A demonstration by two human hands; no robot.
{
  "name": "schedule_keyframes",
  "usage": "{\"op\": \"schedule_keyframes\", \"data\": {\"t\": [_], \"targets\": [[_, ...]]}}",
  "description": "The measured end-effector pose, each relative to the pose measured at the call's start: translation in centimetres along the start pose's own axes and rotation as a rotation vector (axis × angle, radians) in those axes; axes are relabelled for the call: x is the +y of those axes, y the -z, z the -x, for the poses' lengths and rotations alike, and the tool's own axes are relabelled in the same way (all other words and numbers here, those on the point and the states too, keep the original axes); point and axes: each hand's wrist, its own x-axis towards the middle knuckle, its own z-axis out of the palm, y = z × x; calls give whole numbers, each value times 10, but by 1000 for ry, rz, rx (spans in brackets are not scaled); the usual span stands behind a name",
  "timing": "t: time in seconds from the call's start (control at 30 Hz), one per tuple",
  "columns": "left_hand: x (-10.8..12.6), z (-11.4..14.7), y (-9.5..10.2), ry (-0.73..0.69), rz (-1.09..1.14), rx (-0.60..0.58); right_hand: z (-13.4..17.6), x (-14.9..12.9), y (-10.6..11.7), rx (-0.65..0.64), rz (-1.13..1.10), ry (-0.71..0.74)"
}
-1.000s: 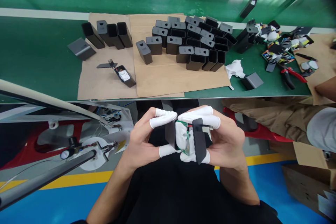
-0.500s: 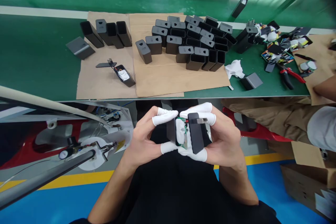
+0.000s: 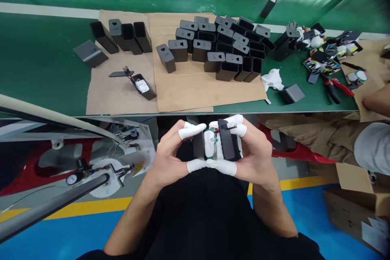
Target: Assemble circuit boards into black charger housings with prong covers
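My left hand (image 3: 175,152), white cots on its fingertips, grips a black charger casing (image 3: 199,145) between thumb and fingers. From its open end a circuit board wrapped in white filler (image 3: 210,144) sticks out, green edges showing. Beside the board stands a black end cap (image 3: 226,141) with metal plug prongs (image 3: 231,125), joined by thin wires. My right hand (image 3: 251,148), also in finger cots, pinches the board assembly and end cap from the right. Its thumb lies below the board. How deep the board sits in the casing is hidden.
Several black casings (image 3: 227,72) stand grouped on cardboard (image 3: 189,93) across the green bench. An opened charger (image 3: 144,87) lies left. Red-handled pliers (image 3: 335,89) and a pile of boards (image 3: 323,59) are right, near another person's arm (image 3: 379,101). A metal machine arm (image 3: 61,203) is lower left.
Both hands have risen slightly toward the bench with the charger parts. The end cap has moved up and is turned a little. The camera view has shifted slightly.
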Motion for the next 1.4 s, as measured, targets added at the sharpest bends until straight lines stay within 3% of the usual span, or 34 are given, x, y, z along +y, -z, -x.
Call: {"op": "schedule_keyframes", "data": {"t": [0.2, 0.33, 0.43, 0.6, 0.7, 0.77, 0.9, 1.1, 1.23, 1.3, 1.4], "targets": [[-13, 0, -6, 188, 173, 42, -4, 17, -8, 33, 4, -167], [-28, -3, -15, 336, 409, 110, -5, 32, -16, 77, -129, -269], [-36, -4, -21, 405, 469, 173, -6, 41, -22, 81, -184, -349], [-40, -4, -18, 417, 231, 227, -16, 45, -35, 129, -187, -478], [-39, -4, -10, 416, 63, 157, -31, 49, -30, 328, -220, -385], [-39, -3, -5, 413, 8, 121, -45, 55, -17, 409, -84, -310], [-46, 2, -2, 438, -26, 133, -73, 80, 3, 201, 401, -265], [-71, 14, -31, 442, -81, 138, -89, 123, -10, 109, 567, -201], [-77, 20, -43, 313, -120, 277, -88, 128, -18, 164, 583, -193], [-75, 8, -29, 259, -157, 398, -87, 127, -18, 221, 539, -188], [-71, -34, 8, 246, -274, 615, -85, 125, -15, 364, 400, -181]]}}
